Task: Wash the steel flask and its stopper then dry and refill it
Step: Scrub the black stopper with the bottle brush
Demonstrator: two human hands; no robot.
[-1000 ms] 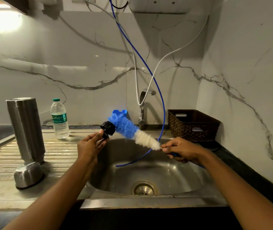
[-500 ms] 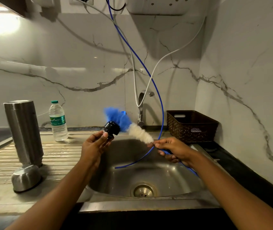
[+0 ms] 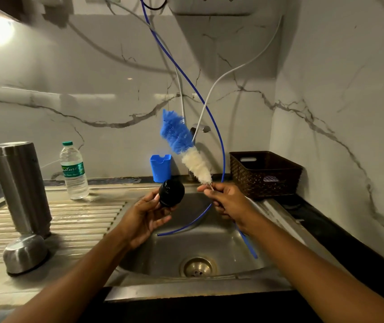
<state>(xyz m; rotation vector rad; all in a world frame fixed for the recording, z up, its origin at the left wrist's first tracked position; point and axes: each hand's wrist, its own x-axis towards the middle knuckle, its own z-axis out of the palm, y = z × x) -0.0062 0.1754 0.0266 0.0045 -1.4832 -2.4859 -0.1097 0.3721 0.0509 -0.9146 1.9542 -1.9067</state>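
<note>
Your left hand (image 3: 148, 212) pinches the small black stopper (image 3: 171, 193) over the sink (image 3: 209, 243); your right hand (image 3: 225, 198) grips the brush (image 3: 186, 149). The stopper is probably wet and slippery, so hold its rim firmly.

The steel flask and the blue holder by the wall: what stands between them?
In the head view, a plastic water bottle stands on the ribbed drainboard between the steel flask and the blue holder.

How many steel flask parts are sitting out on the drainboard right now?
2. The steel flask stands upright at the far left of the drainboard; its steel cup lid lies just in front. The black stopper is separate, in the left hand.
</note>
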